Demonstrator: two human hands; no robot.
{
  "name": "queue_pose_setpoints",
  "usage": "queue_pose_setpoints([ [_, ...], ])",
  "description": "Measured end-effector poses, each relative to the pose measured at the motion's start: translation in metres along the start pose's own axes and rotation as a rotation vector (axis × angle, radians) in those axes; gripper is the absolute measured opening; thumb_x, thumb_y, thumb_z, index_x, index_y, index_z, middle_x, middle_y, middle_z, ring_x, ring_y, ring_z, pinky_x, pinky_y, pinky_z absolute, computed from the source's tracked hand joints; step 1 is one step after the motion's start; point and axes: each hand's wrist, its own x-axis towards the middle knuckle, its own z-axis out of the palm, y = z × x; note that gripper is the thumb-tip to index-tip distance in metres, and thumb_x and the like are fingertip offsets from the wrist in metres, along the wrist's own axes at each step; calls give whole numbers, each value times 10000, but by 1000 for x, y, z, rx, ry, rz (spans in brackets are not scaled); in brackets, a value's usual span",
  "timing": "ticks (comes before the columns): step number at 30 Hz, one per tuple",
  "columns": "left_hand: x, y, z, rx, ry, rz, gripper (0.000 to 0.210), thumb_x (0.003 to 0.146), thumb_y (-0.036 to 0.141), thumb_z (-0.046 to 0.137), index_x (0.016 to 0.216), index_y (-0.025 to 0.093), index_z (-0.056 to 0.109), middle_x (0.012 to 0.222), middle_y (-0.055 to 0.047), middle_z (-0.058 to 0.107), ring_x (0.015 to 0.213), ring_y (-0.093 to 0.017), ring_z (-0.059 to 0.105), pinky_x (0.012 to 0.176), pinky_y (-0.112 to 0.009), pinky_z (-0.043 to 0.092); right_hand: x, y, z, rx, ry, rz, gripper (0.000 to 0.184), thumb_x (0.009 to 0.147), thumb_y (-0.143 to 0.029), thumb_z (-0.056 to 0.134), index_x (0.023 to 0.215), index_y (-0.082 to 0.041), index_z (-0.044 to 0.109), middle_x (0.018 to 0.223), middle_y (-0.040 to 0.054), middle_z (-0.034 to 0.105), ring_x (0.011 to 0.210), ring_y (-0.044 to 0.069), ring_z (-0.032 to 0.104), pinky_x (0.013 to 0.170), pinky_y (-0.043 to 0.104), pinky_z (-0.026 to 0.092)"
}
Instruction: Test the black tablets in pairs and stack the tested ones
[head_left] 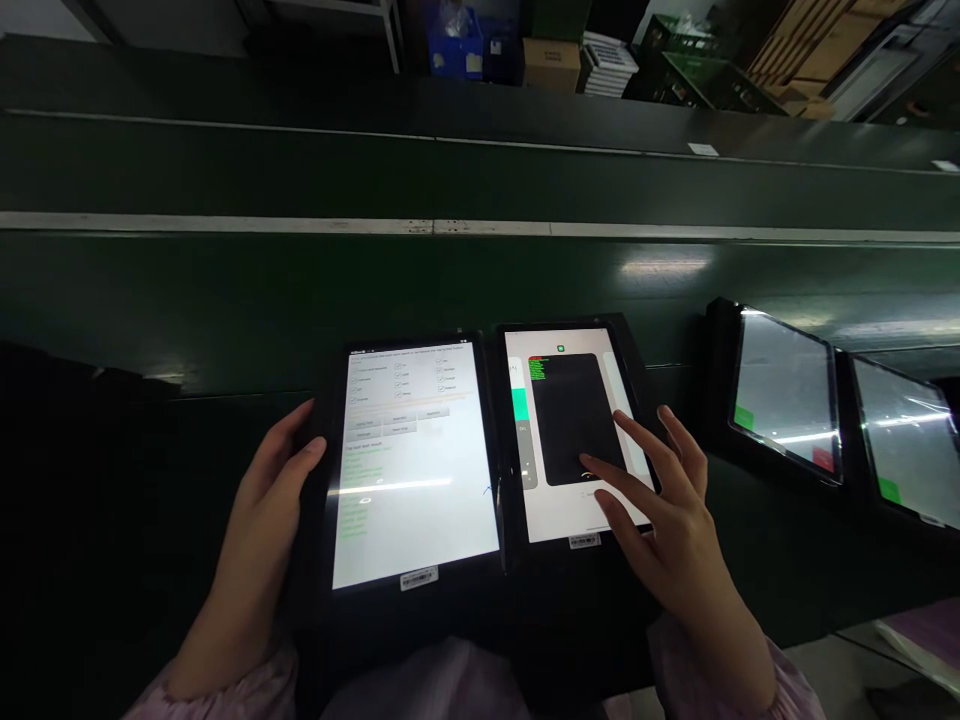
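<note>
- Left tablet (416,465): lies flat on the dark green table (225,300) directly before the person, screen lit white with a form and green text lines; barcode sticker on its lower bezel.
- Right tablet (574,430): just beside the left one, edges nearly touching; shows a black panel on a white screen.
- Left hand (274,490): curled on the left tablet's left edge, thumb resting on the bezel, gripping it lightly.
- Right hand (660,500): open, fingers spread, fingertips touching the right tablet's screen; grips nothing.
- Handling, as judged: both tablets are stiff, thin slabs, moderately light; the glass face looks slippery and fragile. Best taken by the dark side edges, not the screen.
- Two further tablets (787,395) (907,440): propped tilted at the right, well apart, screens glaring.
- Boxes and crates (551,60): beyond the table.
</note>
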Motion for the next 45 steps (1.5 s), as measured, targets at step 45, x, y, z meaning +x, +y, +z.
queue_pose_setpoints([
  [45, -1, -2, 0, 42, 0, 71, 526, 808, 298, 713, 1333, 292, 754, 1505, -34, 681, 1541, -343, 485, 1307, -543, 352, -10, 9, -19, 39, 10, -74, 280, 1032, -162, 604, 938, -251, 852, 1399, 91, 729, 1519, 381, 517, 1066, 533, 623],
])
